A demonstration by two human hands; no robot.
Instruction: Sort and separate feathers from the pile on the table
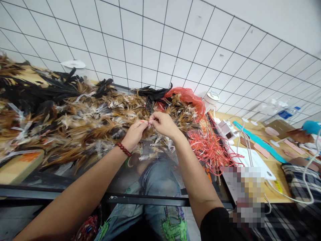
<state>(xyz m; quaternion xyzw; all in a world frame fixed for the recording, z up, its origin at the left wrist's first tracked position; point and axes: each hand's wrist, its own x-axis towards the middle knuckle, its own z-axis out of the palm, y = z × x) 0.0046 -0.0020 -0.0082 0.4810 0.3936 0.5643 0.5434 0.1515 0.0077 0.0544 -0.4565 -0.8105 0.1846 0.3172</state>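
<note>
My left hand (136, 134), with a dark red bead bracelet (124, 149) on its wrist, pinches a short bit of thin red cord (143, 121). Right against it, my right hand (163, 124) is closed in a pinch at the same spot, thumb and forefinger touching the left fingertips. What lies between the tips is tiny and partly hidden. Behind and to the left of both hands spreads a thick heap of brown feathers (100, 117). Black feathers (56, 87) lie along its back. A tangle of red cords (207, 144) sits right of my right forearm.
A red plastic bag (187, 97) and a white lidded container (212, 97) stand at the back. A wooden block (20, 167) is at the left. On the right are white cables (307, 177), a white flat device (258, 164), a turquoise strip (263, 142) and another person's plaid clothing (298, 177).
</note>
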